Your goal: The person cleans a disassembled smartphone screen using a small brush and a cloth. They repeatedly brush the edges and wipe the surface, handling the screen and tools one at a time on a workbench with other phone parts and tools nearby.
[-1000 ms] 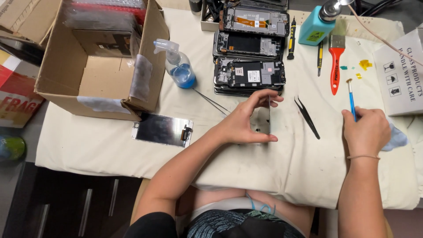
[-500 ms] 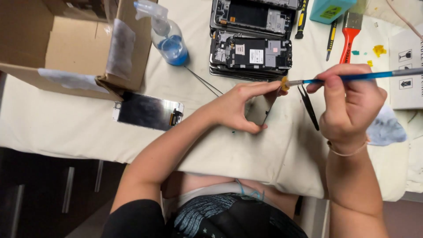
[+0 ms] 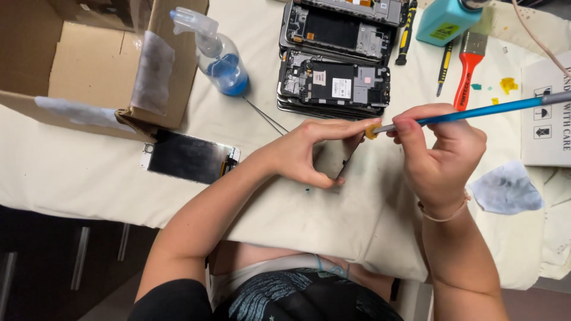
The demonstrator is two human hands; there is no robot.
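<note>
The small grey phone part point(image 3: 333, 157) stands tilted on the cloth-covered counter point(image 3: 333, 220), pinched in the left hand point(image 3: 303, 151): the thumb is under its lower corner and the index finger lies along its upper edge. The right hand point(image 3: 437, 157) is closed around a thin blue-handled brush point(image 3: 476, 111), held like a pen. The yellowish tip of the brush point(image 3: 372, 131) touches the upper corner of the part, just beside the left index fingertip.

Just beyond both hands lies a stack of opened phone frames point(image 3: 336, 83), with circuit boards visible, and one more frame point(image 3: 345, 30) lies behind it. To the left of the left hand, two thin metal probes point(image 3: 266, 117) lie on the cloth, and farther left a dark phone screen point(image 3: 190, 156) lies flat near the counter edge. Beyond the screen stands an open cardboard box point(image 3: 89, 65), and just beside it a clear squeeze bottle with blue liquid point(image 3: 223, 65).

Beyond the right hand there is a red-handled flat brush point(image 3: 470, 77), a small yellow-and-black screwdriver point(image 3: 443, 71) and a teal dispenser bottle point(image 3: 446, 21). Small yellow and green paint spots point(image 3: 505, 85) mark the cloth there. To the right of the right hand lies a stained wipe point(image 3: 505, 189), and behind it a white carton point(image 3: 547, 119).
</note>
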